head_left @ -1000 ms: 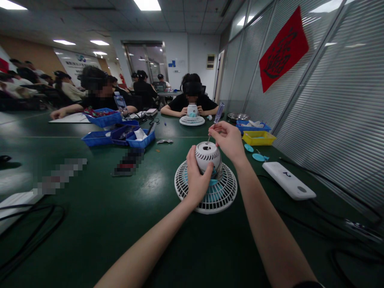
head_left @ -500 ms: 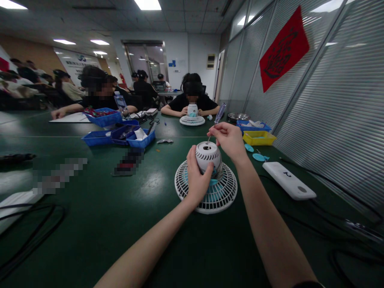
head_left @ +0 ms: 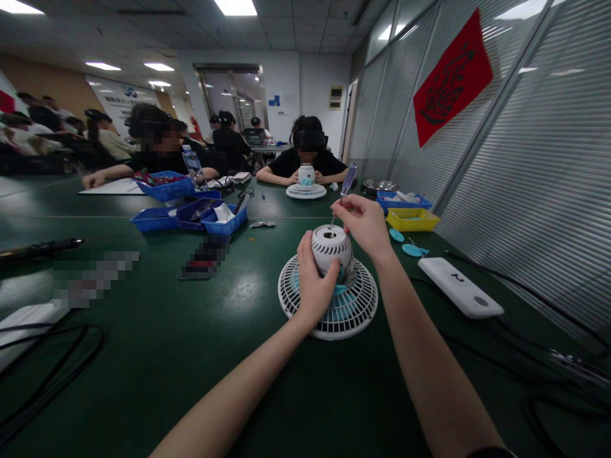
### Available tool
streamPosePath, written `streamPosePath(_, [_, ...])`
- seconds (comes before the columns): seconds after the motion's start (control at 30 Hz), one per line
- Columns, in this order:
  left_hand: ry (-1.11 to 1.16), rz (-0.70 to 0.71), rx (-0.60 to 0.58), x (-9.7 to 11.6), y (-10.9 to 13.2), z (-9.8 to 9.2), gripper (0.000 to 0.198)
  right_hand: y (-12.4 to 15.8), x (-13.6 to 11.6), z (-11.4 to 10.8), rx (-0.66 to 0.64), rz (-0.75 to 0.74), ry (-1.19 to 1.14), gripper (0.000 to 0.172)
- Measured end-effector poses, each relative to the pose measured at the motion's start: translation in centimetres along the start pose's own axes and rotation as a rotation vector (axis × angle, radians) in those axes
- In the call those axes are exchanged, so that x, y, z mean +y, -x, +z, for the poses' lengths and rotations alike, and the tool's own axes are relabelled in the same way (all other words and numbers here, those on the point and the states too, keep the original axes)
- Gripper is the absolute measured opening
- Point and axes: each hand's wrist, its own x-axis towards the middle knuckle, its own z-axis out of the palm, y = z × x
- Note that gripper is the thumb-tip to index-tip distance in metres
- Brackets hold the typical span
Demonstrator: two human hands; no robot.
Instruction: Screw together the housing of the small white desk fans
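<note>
- Head view: white fan (head_left: 331, 254) sits grille-down on the green table (head_left: 258, 369), housing up. Left hand (head_left: 314, 287) grips the housing, covering part of its side; right hand (head_left: 363, 222) pinches a clear-handled screwdriver (head_left: 349, 179), slanting to fan's top.
- Can't tell if the tip is seated in anything. Pixelated patches left of fan unreadable; dark rod (head_left: 41, 250), far left of fan, cut off by frame.
- Beyond-left of fan: blue trays (head_left: 232, 225); one holds a white packet, rearmost a reddish tangle. Beyond-right: yellow tray (head_left: 414, 226), light-blue contents; another blue tray (head_left: 405, 205) behind, whitish contents.
- Right of fan: white slab-shaped device (head_left: 459, 287) on table, blinds (head_left: 539, 191) past it.
- Beyond fan: person in black (head_left: 281, 166), second fan (head_left: 306, 191).
</note>
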Motion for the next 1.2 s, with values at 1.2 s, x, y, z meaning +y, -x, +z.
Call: streamPosePath(1.2, [-0.011, -0.008, -0.009, 0.21, -0.04, -0.12, 0.063, -0.02, -0.10, 0.27, -0.001, 0.052, -0.110, 0.013])
